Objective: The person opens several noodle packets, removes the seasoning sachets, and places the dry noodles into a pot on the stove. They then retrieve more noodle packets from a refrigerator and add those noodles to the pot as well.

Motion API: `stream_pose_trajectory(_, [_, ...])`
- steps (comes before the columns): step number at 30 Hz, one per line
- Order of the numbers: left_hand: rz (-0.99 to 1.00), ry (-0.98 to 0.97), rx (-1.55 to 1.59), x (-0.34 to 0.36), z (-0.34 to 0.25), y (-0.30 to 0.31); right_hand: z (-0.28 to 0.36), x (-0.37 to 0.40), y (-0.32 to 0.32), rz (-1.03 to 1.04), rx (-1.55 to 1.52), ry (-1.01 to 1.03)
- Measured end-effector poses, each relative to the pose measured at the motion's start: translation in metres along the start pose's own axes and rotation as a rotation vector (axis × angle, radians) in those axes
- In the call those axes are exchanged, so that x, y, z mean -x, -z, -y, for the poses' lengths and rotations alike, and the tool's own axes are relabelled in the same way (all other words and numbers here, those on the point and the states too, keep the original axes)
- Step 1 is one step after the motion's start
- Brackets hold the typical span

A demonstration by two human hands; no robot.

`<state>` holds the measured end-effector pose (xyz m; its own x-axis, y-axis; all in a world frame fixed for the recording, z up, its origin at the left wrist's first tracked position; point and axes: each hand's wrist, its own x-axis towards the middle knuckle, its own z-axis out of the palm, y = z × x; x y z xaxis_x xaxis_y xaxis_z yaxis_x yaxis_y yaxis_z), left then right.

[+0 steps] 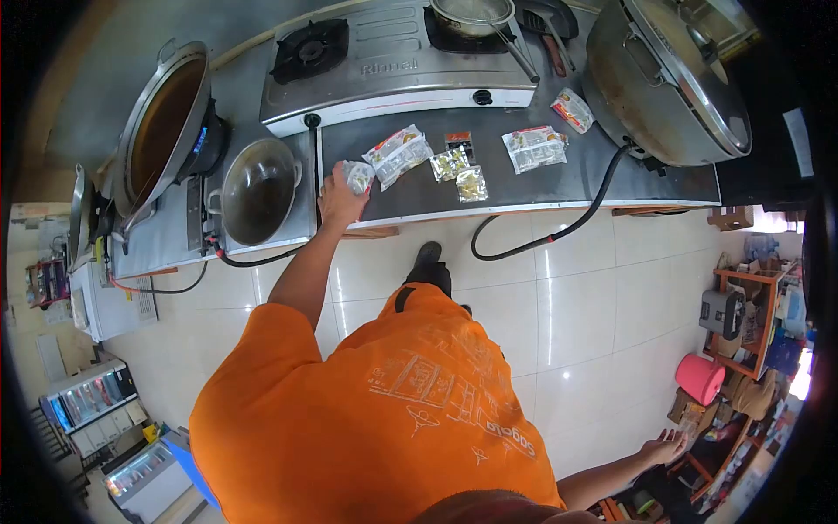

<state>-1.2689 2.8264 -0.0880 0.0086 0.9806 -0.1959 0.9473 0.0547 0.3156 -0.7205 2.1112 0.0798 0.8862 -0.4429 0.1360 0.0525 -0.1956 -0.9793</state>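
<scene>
My left hand (340, 199) is on the counter's front edge, its fingers closed on a small crumpled silver packet (358, 177). Just right of it lies a larger silver and red packet (398, 155). Further right are two small gold-silver sachets (471, 184) and a dark red and black sachet (459, 145). Another silver packet (535, 148) and a red and white packet (573, 111) lie near the large pot. My right hand (665, 447) is held out low at the right, away from the counter, with fingers spread and nothing visible in it.
A two-burner stove (397, 65) stands behind the packets, with a strainer (472, 12) on its right burner. An empty wok (258, 192) sits left of my left hand. A large lidded pot (646, 96) stands right. A black hose (576, 223) loops over the front edge.
</scene>
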Motion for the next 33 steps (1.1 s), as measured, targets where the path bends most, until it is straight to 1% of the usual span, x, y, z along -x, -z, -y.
stream_pose_trajectory(3, [-0.041, -0.270, 0.044, -0.001, 0.017, -0.010, 0.005, 0.010, -0.016, -0.015, -0.012, -0.026])
stream_pose_trajectory(4, [0.011, -0.350, 0.032, 0.001, 0.018, -0.002, 0.008, 0.015, -0.021, -0.009, -0.011, -0.031])
stream_pose_trajectory(7, [0.091, -0.492, -0.078, -0.008, 0.028, 0.001, 0.015, 0.030, -0.034, 0.006, -0.015, -0.041])
stream_pose_trajectory(11, [0.223, -0.530, -0.170, -0.013, 0.013, 0.019, 0.022, 0.045, -0.044, -0.013, -0.035, -0.052])
stream_pose_trajectory(14, [0.249, -0.475, -0.148, -0.019, 0.008, 0.019, 0.025, 0.054, -0.042, -0.039, -0.025, -0.057])
stream_pose_trajectory(17, [0.106, -0.622, 0.159, -0.020, 0.025, 0.013, 0.024, 0.058, -0.037, -0.049, -0.014, -0.045])
stream_pose_trajectory(21, [-0.023, -0.621, 0.468, -0.010, 0.036, 0.001, 0.026, 0.073, -0.036, -0.095, -0.002, -0.043])
stream_pose_trajectory(22, [-0.049, -0.630, 0.434, -0.005, 0.028, 0.008, 0.026, 0.075, -0.037, -0.109, -0.005, -0.048])
stream_pose_trajectory(27, [-0.056, -0.822, 0.569, -0.005, 0.019, 0.000, 0.019, 0.068, -0.035, -0.079, -0.068, -0.079])
stream_pose_trajectory(29, [-0.070, -0.905, 0.644, -0.009, 0.016, -0.001, 0.029, 0.077, -0.048, -0.094, -0.048, -0.083])
stream_pose_trajectory(32, [-0.059, -0.801, 0.565, -0.006, 0.013, 0.008, 0.029, 0.073, -0.045, -0.058, -0.060, -0.074])
stream_pose_trajectory(33, [-0.077, -0.713, 0.486, -0.009, 0.019, 0.002, 0.030, 0.073, -0.043, -0.058, -0.062, -0.074])
